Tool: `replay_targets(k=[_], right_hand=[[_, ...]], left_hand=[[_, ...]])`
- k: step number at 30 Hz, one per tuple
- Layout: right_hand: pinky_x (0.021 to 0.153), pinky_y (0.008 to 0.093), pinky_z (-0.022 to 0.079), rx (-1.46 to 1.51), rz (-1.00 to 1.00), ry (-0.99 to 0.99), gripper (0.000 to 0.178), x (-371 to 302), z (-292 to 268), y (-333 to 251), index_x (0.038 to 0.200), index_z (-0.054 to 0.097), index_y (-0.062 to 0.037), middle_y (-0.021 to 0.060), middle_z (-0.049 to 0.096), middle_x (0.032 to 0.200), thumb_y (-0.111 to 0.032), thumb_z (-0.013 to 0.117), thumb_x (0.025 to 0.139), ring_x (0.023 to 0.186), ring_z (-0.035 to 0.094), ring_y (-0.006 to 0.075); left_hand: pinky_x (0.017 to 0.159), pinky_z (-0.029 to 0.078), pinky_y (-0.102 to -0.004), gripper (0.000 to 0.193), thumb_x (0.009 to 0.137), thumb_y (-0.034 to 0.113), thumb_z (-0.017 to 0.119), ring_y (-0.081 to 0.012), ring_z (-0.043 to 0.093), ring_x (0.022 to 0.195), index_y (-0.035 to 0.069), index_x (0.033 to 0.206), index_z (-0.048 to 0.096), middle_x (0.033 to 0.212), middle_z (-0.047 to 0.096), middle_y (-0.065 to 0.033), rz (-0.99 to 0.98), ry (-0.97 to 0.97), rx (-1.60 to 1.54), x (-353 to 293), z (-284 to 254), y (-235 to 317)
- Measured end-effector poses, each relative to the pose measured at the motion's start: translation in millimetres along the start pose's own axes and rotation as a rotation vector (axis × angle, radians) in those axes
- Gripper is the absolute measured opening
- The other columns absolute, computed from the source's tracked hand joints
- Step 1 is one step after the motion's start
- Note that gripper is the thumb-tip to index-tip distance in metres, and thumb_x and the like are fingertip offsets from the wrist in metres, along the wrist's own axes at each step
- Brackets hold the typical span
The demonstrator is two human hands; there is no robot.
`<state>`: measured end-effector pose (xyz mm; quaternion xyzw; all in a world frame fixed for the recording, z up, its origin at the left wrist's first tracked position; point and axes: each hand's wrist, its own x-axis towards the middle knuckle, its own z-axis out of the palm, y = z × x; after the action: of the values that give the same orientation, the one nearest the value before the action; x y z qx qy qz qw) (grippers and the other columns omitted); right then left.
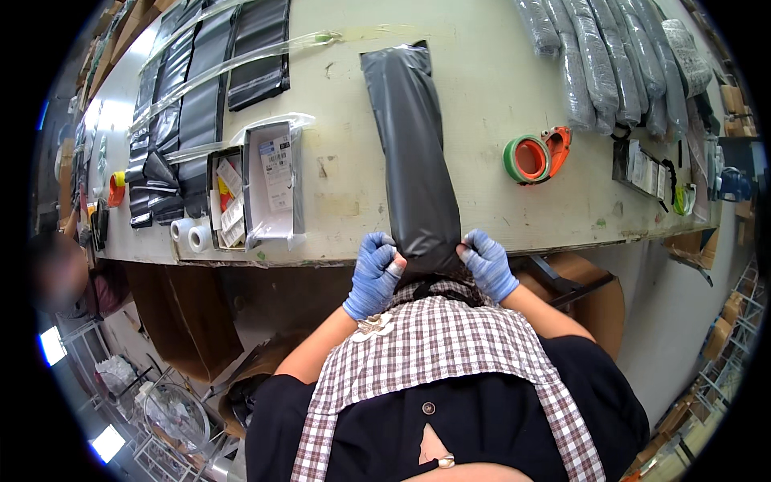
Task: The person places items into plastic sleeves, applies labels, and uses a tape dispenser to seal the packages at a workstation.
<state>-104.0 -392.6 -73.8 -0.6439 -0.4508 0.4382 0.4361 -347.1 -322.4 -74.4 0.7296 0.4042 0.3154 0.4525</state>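
A long black plastic mailing bag (418, 161) lies on the table, its far end pointing away from me and its bulk suggesting something inside, which is hidden. At the table's front edge my left hand (376, 271), in a blue glove with bare fingertips, pinches the near left corner of the bag. My right hand (487, 263), gloved the same way, grips the near right corner. Between the two hands the bag's near end hangs slightly over the edge.
An orange tape dispenser (554, 145) with green tape stands to the right. Several clear-wrapped grey rolls (594, 68) lie at the far right. Left are boxes with labels (273, 181), small white rolls (199, 238) and stacked black bags (201, 104). Another person (68, 277) is at the far left.
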Motion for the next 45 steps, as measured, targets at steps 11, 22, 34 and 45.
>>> replay_targets(k=[11, 22, 34, 45], right_hand=[[0.085, 0.0290, 0.051, 0.219, 0.901, -0.119, 0.046, -34, -6, 20, 0.119, 0.063, 0.0051, 0.0114, 0.069, 0.106, -0.030, 0.072, 0.091, 0.095, 0.064, 0.0176], [0.090, 0.0301, 0.050, 0.817, 0.847, -0.291, 0.037, -35, -13, 30, 0.116, 0.064, 0.0051, 0.0098, 0.069, 0.107, -0.027, 0.063, 0.097, 0.099, 0.064, 0.0166], [0.076, 0.0297, 0.050, -0.205, 0.401, -0.019, 0.038, -14, -37, -5, 0.124, 0.062, 0.0007, 0.0060, 0.066, 0.089, -0.012, 0.069, 0.089, 0.081, 0.059, 0.0131], [0.080, 0.0369, 0.054, -0.182, -1.154, -0.680, 0.026, 32, -6, -302, 0.110, 0.070, -0.0125, 0.0074, 0.070, 0.109, -0.015, 0.070, 0.085, 0.099, 0.067, 0.0248]], left_hand=[[0.072, 0.051, -0.0298, 0.044, 0.079, 0.037, 0.084, -0.0122, 0.061, 0.078, -0.001, 0.095, 0.068, 0.082, 0.068, -0.0074, -0.844, -0.198, -0.140, -23, 17, 5], [0.073, 0.051, -0.0252, 0.024, 0.091, 0.022, 0.074, -0.0101, 0.061, 0.084, 0.004, 0.103, 0.064, 0.092, 0.066, -0.0019, -1.067, -0.281, -0.919, -28, 21, -1], [0.072, 0.055, -0.0329, 0.019, 0.084, 0.010, 0.074, -0.0238, 0.067, 0.075, 0.005, 0.101, 0.068, 0.087, 0.071, -0.0104, -0.364, 0.130, 0.216, 34, -108, 36], [0.087, 0.053, -0.0412, 0.030, 0.079, 0.020, 0.075, -0.0334, 0.063, 0.100, 0.014, 0.108, 0.071, 0.112, 0.067, -0.0113, -0.116, -0.138, 1.016, 80, -194, -67]])
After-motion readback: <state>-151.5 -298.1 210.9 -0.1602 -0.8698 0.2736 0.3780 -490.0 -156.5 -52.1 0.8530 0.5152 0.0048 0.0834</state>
